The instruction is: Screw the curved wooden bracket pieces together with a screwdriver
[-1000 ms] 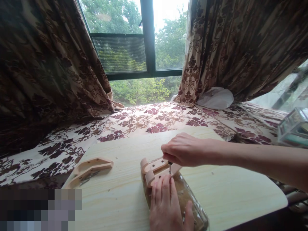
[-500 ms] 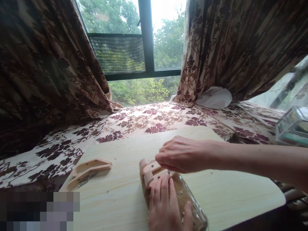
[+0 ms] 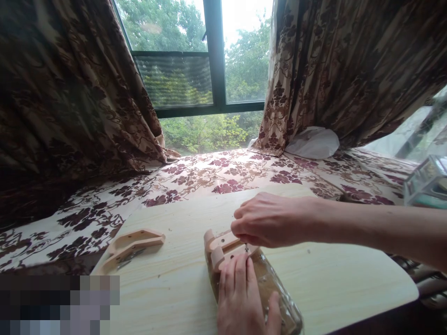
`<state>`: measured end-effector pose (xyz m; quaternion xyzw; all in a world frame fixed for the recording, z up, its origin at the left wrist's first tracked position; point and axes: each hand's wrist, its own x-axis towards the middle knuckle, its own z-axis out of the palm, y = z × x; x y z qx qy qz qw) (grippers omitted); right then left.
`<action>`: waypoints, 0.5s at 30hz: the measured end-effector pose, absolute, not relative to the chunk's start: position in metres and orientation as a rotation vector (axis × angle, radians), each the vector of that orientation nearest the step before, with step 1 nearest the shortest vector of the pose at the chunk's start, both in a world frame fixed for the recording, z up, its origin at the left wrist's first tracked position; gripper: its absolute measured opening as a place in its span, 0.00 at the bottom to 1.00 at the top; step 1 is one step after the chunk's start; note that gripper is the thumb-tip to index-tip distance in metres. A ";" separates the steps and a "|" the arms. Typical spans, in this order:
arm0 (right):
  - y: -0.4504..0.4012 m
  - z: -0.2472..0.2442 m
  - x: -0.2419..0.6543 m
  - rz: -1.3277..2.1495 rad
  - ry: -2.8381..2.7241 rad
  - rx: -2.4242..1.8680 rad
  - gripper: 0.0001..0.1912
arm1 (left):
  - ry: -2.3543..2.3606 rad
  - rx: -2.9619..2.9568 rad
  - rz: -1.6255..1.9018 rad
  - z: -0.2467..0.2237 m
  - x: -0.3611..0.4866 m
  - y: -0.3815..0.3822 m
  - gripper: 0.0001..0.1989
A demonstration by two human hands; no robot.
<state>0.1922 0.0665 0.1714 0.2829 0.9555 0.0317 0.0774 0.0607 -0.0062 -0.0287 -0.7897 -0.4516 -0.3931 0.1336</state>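
My left hand (image 3: 240,293) lies stretched over a brown, clear-wrapped package (image 3: 274,279), fingertips pressed on a pale wooden piece (image 3: 218,256) with dark holes. Its thumb rests apart on the package. A second wooden piece (image 3: 208,237) lies just beyond, parallel to the first. Above both, my right hand (image 3: 260,221) is closed, knuckles up. Below its fingers a thin, dark, upright shaft (image 3: 246,247) meets the near piece's right end, close to my left fingertips. The rest of what the right hand grips is hidden inside the fist.
On the left of the pale wood-grain board (image 3: 174,279) lie angled wooden parts (image 3: 138,244) with small metal pieces (image 3: 129,258) beside them. A clear box (image 3: 428,181) stands at the right edge. A white bag (image 3: 314,142) rests by the curtain, on flowered cloth (image 3: 226,174).
My right hand has risen slightly and shifted a little right, and the thin shaft under its fingers now shows. The left hand keeps its place on the wood. The whole view has shifted slightly.
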 end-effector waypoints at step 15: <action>0.068 0.172 0.195 0.125 2.749 1.081 0.10 | -1.311 -2.271 -1.152 -0.027 0.061 -0.007 0.24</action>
